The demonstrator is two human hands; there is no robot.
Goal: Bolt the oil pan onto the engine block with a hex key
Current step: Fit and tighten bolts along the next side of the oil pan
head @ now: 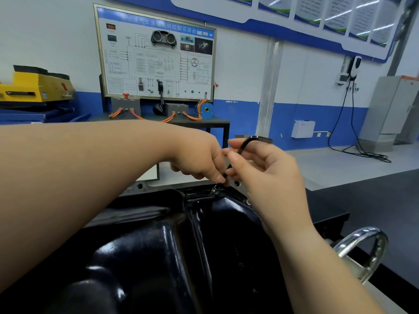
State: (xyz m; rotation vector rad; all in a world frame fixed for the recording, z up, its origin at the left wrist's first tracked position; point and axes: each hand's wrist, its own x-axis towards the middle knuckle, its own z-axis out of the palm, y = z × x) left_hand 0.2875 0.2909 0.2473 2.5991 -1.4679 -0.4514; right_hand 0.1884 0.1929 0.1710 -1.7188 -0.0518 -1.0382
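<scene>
Bright, even indoor light glares off the glossy oil pan (158,257); edges bend, detail perhaps slightly soft.

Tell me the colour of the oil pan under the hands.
Glossy black: the oil pan shows best in the head view, the only one given.

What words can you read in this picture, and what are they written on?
"电机控制实训台": the end of the title on the training board; the start of the title is blurred.
Small print lower on the board: too small to read.
Wall posters: too blurred to read.
</scene>
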